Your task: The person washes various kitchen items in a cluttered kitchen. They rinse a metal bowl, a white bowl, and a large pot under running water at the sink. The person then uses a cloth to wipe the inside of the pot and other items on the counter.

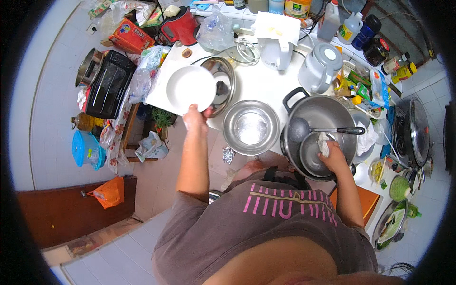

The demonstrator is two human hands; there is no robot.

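Observation:
A white bowl or plate [191, 87] is in my left hand [195, 119], gripped at its near rim above the left part of the counter. Partly behind it lies a steel pot lid [228, 67] with a dark knob. My right hand [335, 156] holds a crumpled white cloth or paper [323, 144] at a small grey metal bowl or pan [313, 160]. That small vessel sits in a large dark pot [327, 107], with a black-handled ladle [299, 130] beside it. Whether my right fingers also grip its rim, I cannot tell. Between my hands stands a steel basin [251, 127].
Two pale jugs [276, 53] [319, 67] and a red kettle [180, 25] stand along the back of the counter [256, 83]. A basket of packets [359, 85] is right. Farther right is a lidded black pan [416, 128]. A black toaster oven [110, 83] stands left.

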